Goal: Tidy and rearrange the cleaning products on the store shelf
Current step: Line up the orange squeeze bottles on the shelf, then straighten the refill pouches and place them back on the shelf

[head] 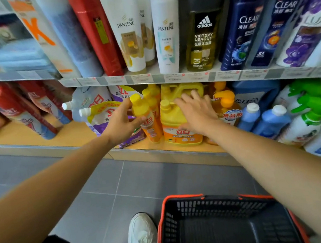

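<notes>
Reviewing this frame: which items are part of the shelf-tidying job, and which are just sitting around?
In the job: left hand gripping the slim yellow plastic bottle; right hand resting on the large yellow handled plastic jug.
Just there: black plastic basket with orange rim; white shoe; black adidas body-wash bottle; white Pantene bottle.

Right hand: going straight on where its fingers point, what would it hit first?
Likely the rear yellow plastic jug, at its handle, just ahead of the right hand, which lies over the front yellow jug; depth is unclear.
</notes>
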Available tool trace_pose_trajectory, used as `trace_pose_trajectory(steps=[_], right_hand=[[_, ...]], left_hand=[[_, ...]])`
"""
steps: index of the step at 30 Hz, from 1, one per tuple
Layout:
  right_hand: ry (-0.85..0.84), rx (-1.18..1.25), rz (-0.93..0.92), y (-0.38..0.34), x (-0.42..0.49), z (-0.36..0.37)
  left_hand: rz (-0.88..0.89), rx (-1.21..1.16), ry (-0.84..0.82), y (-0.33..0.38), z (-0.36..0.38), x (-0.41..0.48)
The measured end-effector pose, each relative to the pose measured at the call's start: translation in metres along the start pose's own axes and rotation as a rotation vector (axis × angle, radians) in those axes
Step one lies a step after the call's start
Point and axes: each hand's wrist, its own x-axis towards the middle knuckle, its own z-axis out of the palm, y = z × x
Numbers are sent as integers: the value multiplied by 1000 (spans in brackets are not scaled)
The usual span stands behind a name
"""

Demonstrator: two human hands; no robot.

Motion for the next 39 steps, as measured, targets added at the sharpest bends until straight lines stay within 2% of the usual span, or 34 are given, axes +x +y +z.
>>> trace_pose_trajectory(steps=[9, 16, 17, 21, 23, 25, 28, 35, 39], right_hand=[[12, -19, 26, -3, 0, 1], [11, -16, 30, -4, 0, 1], [15, -16, 31, -4, 0, 2], [17, -17, 47, -4, 0, 3], [20, -17, 51, -3, 0, 4], [17, -11, 54, -3, 0, 5], [3, 11, 56, -3, 1, 6], [-23, -8, 40, -2, 1, 2], [-55, -36, 42, -2, 1, 0]], left_hand=[[-15, 67, -44, -17, 27, 5], [-106, 20, 164, -8, 40, -4], [-71, 102, 207, -7, 35, -6], [215, 682, 430, -11, -10, -12], [135, 819, 432, -17, -35, -10], [-59, 867, 347, -26, -55, -9], [-211, 888, 227, -41, -74, -14], [-169, 635, 231, -31, -90, -19], [-146, 573, 216, -14, -88, -24]])
